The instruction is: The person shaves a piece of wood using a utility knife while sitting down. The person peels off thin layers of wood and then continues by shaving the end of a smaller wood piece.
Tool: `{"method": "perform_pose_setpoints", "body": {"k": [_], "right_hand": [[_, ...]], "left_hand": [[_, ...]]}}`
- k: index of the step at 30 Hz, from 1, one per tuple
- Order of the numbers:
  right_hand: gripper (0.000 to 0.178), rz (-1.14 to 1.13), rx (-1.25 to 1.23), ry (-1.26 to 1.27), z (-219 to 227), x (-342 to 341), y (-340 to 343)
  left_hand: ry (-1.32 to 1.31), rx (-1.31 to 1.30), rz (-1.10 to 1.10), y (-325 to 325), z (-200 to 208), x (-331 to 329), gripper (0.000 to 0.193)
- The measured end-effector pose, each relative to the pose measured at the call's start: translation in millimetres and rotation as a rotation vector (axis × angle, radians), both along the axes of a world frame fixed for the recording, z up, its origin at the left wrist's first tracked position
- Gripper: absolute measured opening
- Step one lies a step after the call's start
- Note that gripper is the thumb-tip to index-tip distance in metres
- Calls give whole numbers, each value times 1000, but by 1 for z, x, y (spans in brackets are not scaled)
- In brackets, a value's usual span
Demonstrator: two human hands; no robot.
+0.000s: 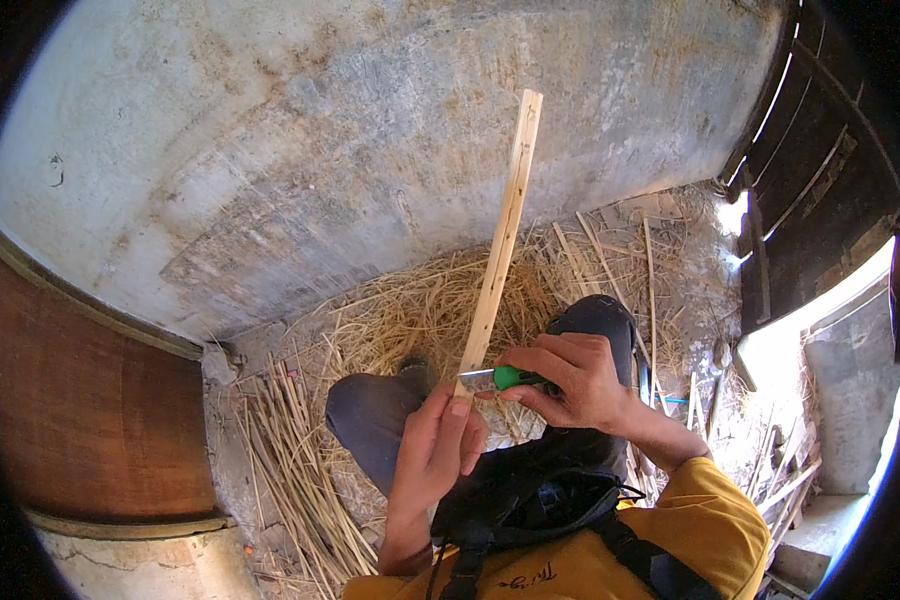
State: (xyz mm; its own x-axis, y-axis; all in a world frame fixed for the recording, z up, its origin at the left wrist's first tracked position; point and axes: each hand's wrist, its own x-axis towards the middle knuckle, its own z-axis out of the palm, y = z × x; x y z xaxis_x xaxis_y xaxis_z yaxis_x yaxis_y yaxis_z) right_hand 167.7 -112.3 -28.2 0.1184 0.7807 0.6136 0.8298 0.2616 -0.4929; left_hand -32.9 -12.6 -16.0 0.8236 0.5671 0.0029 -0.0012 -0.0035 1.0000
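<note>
A long, pale strip of split wood or bamboo [502,250] slants up and away from me, with dark marks along its length. My left hand [436,440] pinches its near end between thumb and fingers. In my right hand [575,378] is a knife [510,377] with a green and black handle. The knife's short metal blade lies across the strip, close to my left fingertips. Both hands are above my lap, between my bent knees. My right fingers hide part of the handle.
Shavings [420,315] heap on the floor before me. A bundle of thin strips [295,470] lies at left, and more loose strips [652,290] at right. A stained wall [370,150] rises ahead; a brown wooden panel [90,400] stands left. A black bag [540,500] hangs at my waist.
</note>
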Motion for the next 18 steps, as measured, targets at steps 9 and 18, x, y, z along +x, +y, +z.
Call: {"method": "perform_pose_setpoints", "body": {"k": [9, 18], "right_hand": [[37, -99, 11, -27, 11, -2, -5], [39, -167, -51, -93, 24, -4, -13]], "left_hand": [[-9, -42, 48, 1, 5, 0, 32], [30, 24, 106, 2, 8, 0, 30]]}}
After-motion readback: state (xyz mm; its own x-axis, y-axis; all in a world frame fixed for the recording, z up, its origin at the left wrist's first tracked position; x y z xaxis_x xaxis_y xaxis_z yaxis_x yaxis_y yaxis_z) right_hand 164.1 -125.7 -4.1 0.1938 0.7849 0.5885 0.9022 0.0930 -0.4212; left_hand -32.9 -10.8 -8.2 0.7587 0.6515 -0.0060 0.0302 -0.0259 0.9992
